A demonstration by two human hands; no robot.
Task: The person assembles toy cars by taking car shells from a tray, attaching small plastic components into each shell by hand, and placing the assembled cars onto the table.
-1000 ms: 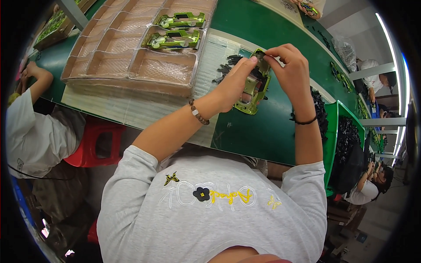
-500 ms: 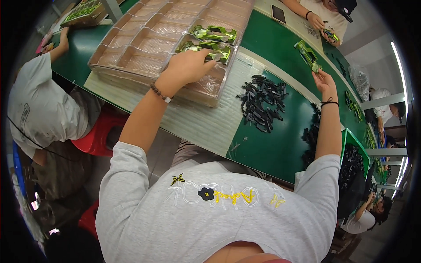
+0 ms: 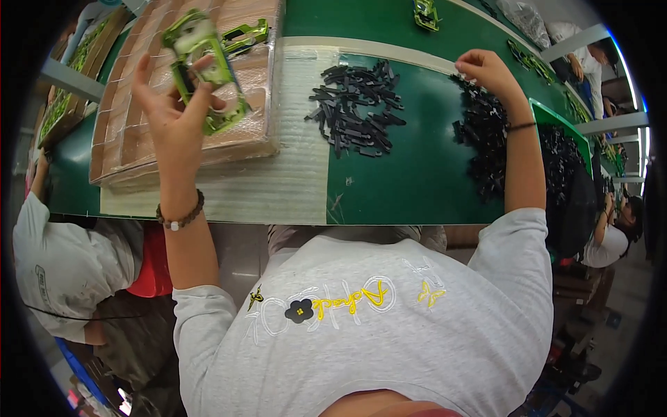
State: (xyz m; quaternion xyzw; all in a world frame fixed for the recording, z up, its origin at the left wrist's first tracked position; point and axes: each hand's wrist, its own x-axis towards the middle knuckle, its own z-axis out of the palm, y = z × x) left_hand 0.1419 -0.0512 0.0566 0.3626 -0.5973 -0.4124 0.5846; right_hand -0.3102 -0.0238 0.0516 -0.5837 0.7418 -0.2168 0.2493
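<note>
My left hand (image 3: 177, 115) is raised over the near part of the tray, gripping a shiny green toy car chassis (image 3: 233, 97), slightly blurred. Behind it, a second green chassis (image 3: 246, 36) lies in a tray compartment. My right hand (image 3: 490, 75) is over the edge of a heap of small black parts (image 3: 483, 132), thumb and fingertips pinched together. Whatever is between those fingertips is too small to make out. Out on the far green strip lies another green piece (image 3: 426, 15), apart from my right hand.
The clear plastic tray (image 3: 267, 142) rests on a pale foam sheet (image 3: 299, 174). Loose black strips (image 3: 358, 108) are piled mid-table. A green bin (image 3: 583, 149) of black parts stands at the right. Co-workers sit at the left and far right.
My left hand has lifted a green chassis from the tray. My right hand has left the green piece on the far strip and come back to the black parts. The view has turned.
</note>
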